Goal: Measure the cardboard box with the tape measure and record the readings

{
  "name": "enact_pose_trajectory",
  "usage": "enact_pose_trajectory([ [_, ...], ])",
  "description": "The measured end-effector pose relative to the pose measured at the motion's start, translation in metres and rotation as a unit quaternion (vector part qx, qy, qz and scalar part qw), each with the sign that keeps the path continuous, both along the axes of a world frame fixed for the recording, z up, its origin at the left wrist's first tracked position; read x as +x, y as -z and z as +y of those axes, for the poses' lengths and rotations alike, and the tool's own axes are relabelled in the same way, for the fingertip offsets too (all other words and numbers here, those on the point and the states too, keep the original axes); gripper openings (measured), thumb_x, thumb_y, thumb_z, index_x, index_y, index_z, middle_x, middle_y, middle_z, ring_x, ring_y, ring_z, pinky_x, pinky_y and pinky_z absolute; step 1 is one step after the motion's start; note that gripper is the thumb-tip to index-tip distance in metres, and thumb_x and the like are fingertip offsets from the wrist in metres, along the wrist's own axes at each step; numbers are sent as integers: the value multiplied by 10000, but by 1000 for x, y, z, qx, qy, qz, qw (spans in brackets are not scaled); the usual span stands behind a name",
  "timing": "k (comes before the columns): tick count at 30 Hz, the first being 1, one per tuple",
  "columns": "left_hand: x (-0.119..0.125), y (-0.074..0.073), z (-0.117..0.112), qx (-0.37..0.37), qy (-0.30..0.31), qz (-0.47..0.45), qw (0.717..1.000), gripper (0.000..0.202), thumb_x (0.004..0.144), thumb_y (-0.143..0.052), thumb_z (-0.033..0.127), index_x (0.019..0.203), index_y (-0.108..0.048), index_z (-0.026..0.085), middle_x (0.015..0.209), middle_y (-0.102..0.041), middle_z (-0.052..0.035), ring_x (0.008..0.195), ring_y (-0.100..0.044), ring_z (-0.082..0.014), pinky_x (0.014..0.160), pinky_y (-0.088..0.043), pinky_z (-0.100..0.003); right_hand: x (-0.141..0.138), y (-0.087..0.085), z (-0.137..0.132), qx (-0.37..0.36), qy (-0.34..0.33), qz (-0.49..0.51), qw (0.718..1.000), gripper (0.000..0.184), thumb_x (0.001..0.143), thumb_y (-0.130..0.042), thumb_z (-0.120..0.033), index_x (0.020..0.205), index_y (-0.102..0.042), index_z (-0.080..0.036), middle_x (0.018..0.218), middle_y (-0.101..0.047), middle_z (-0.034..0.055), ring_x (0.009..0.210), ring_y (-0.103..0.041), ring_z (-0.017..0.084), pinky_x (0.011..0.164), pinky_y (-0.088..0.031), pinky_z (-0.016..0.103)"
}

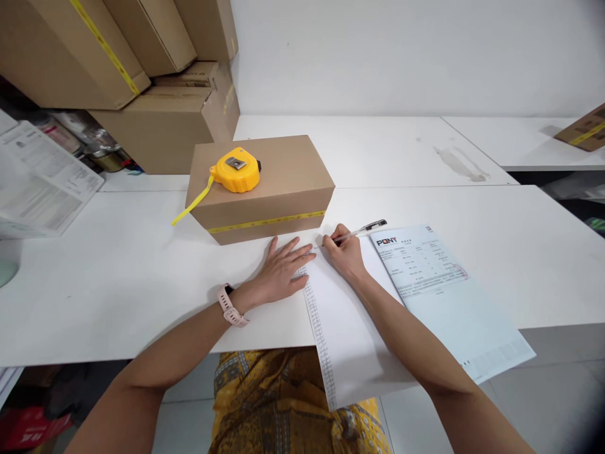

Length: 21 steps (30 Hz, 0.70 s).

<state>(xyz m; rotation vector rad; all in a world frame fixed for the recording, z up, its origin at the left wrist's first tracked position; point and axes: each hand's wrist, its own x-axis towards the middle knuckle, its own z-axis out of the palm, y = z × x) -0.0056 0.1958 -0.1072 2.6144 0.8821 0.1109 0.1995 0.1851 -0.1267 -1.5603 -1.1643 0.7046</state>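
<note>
My right hand (346,253) grips a pen (362,230) with a clear barrel and black end, its tip near the top of a white spiral notebook (352,334). Fingers spread, my left hand (286,271) lies flat with its fingertips over the notebook's upper left edge. Small marks show on the page between the hands. Just beyond them stands a closed cardboard box (265,217) with a yellow tape strip. On top of it rests a yellow tape measure (239,170), a short length of its blade sticking out over the box's left edge.
A printed light-blue sheet (454,315) lies right of the notebook, overhanging the table's front edge. Larger cartons (174,120) are stacked at the back left, beside propped printed papers (42,180). Another small box (586,129) sits at the far right. A white wall closes the back.
</note>
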Motion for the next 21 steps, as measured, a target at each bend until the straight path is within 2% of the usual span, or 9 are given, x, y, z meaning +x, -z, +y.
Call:
enact_pose_trajectory([
  [14, 0, -1, 0, 3, 0, 12, 1000, 500, 1008, -454, 351, 1501, -473, 268, 1652, -367, -36, 1579, -180, -307, 1248, 9, -665, 2, 0, 0, -2, 2, 27, 1000, 289, 750, -652, -302, 627, -399, -240, 548, -406, -70, 549, -368, 111, 539, -283, 278],
  [16, 0, -2, 0, 0, 1, 13, 1000, 501, 1008, -455, 352, 1501, -473, 267, 1652, -366, -38, 1578, -181, -308, 1247, 7, -669, 8, -2, -1, 4, -29, 75, 997, 285, 794, -676, -359, 682, -444, -237, 596, -458, -61, 573, -405, 115, 562, -326, 280],
  [19, 0, -2, 0, -3, 4, 14, 1000, 504, 1009, -454, 356, 1506, -469, 268, 1653, -362, -41, 1578, -182, -309, 1244, 9, -673, 19, -6, -2, -2, -141, 143, 980, 291, 800, -740, -449, 835, -551, -230, 753, -590, -21, 672, -512, 134, 644, -416, 302],
  [21, -1, -2, 1, -3, 7, 14, 1000, 508, 1012, -450, 363, 1511, -465, 269, 1653, -361, -42, 1578, -180, -312, 1243, 12, -676, 25, -6, -2, -11, -188, 146, 971, 330, 784, -772, -471, 885, -573, -228, 816, -629, 1, 733, -555, 150, 688, -447, 318],
])
